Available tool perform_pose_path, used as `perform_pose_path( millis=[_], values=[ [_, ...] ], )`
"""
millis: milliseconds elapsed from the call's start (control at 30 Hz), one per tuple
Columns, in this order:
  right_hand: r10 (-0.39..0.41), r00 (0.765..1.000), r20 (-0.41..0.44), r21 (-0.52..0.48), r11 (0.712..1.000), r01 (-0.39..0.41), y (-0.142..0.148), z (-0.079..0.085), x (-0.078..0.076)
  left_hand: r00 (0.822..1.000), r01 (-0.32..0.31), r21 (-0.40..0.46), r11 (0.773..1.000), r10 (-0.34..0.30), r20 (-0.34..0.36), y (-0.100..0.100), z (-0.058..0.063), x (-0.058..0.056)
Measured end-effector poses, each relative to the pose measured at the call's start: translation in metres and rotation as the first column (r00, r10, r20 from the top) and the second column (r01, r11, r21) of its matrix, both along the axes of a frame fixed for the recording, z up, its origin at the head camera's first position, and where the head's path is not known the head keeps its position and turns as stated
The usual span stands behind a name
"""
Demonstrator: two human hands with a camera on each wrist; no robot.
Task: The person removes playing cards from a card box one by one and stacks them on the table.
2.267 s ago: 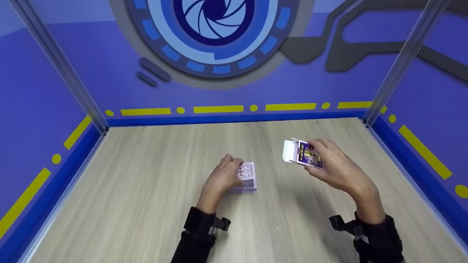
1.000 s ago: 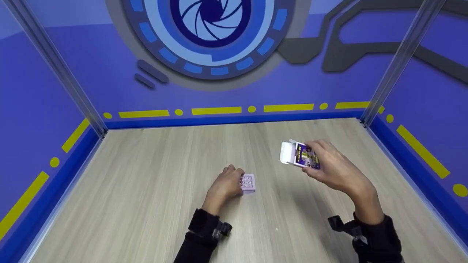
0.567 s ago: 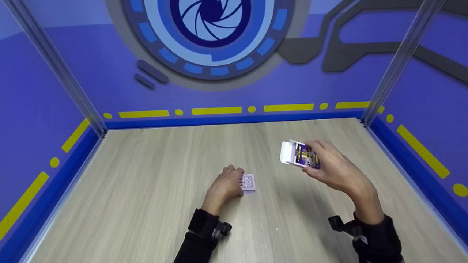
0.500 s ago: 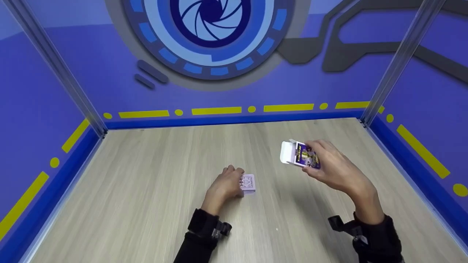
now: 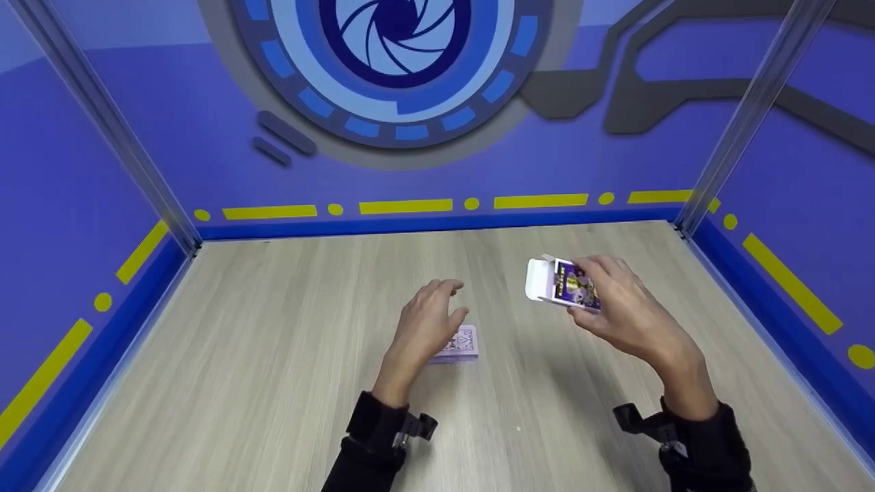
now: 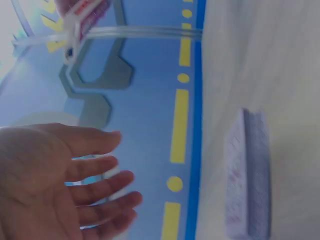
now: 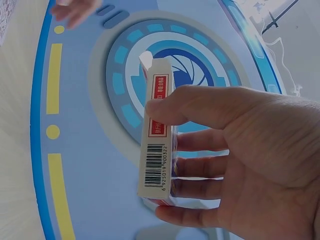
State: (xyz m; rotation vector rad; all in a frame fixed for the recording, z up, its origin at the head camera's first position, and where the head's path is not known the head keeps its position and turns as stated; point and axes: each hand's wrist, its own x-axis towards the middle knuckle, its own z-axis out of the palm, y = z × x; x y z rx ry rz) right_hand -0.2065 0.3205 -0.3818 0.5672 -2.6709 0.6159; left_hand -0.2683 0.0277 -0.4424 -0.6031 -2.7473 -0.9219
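Observation:
A deck of playing cards (image 5: 461,342) with a patterned back lies stacked on the table, partly hidden in the head view by my left hand (image 5: 425,321). That hand is raised above the deck, its fingers apart and holding nothing; the left wrist view shows the deck (image 6: 246,180) well apart from the fingers (image 6: 107,205). My right hand (image 5: 632,307) grips a purple and white card box (image 5: 575,283) in the air to the right. The box's white flap stands open toward the left. In the right wrist view the thumb presses on the barcoded side of the box (image 7: 157,165).
A light wood table (image 5: 294,328) lies beneath both hands. Blue panels with yellow marks, such as the back wall (image 5: 403,178), enclose it at the back and both sides. Black wrist cameras are strapped to both wrists.
My left hand has let go of the card deck and lifted up and away from it. Earlier, the deck had been lowered and squared on the table. The right hand has barely moved with the box.

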Motion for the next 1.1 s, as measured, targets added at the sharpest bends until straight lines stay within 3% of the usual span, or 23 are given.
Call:
perform_pose_path(
  millis=[100,200,367,567,733,967,1100],
  values=[
    [0.001,1.000,-0.012,-0.012,1.000,-0.001,-0.003,0.000,0.001,0.993,0.021,0.139,0.990,-0.004,-0.117,0.012,0.013,0.013],
    [-0.001,1.000,-0.016,-0.021,1.000,0.000,-0.006,-0.001,0.002,0.974,0.091,0.254,0.963,-0.033,-0.226,0.023,0.023,0.026],
    [0.010,1.000,-0.009,-0.008,1.000,-0.010,-0.014,-0.003,0.002,0.942,0.210,0.309,0.928,-0.107,-0.318,0.036,0.032,0.042],
    [0.040,0.999,0.023,0.012,0.999,-0.040,-0.026,-0.006,0.001,0.944,0.269,0.378,0.886,-0.165,-0.285,0.043,0.029,0.044],
    [0.074,0.997,0.026,0.037,0.997,-0.075,-0.034,-0.010,0.000,0.958,0.265,0.468,0.843,-0.176,-0.225,0.046,0.022,0.038],
    [0.094,0.995,0.012,0.067,0.993,-0.095,-0.037,-0.012,0.001,0.979,0.205,0.461,0.863,-0.176,-0.105,0.048,0.012,0.032],
    [0.099,0.995,0.010,0.080,0.992,-0.100,-0.039,-0.013,0.001,0.980,0.194,0.482,0.854,-0.195,-0.048,0.047,0.008,0.030]
  ],
)
